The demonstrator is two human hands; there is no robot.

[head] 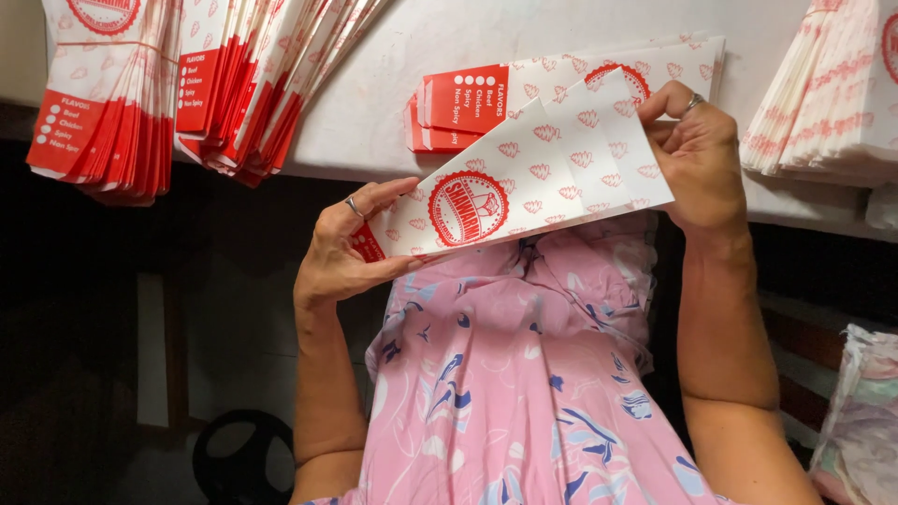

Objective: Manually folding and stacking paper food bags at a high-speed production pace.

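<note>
A flat white paper food sleeve (533, 173) with red printed patterns and a round red emblem is held over the table edge. My left hand (346, 248), wearing a ring, grips its red lower end between thumb and fingers. My right hand (697, 154), also ringed, pinches the upper open edge. Beneath it on the white table (374, 103) lies a small stack of the same sleeves (468, 103).
Large fanned stacks of the same red and white sleeves lie at the back left (103, 103) and centre left (253, 75). Another pile (828, 93) sits at the right. A pink patterned dress (524, 374) covers my lap. A bundle of plastic (861, 421) is at lower right.
</note>
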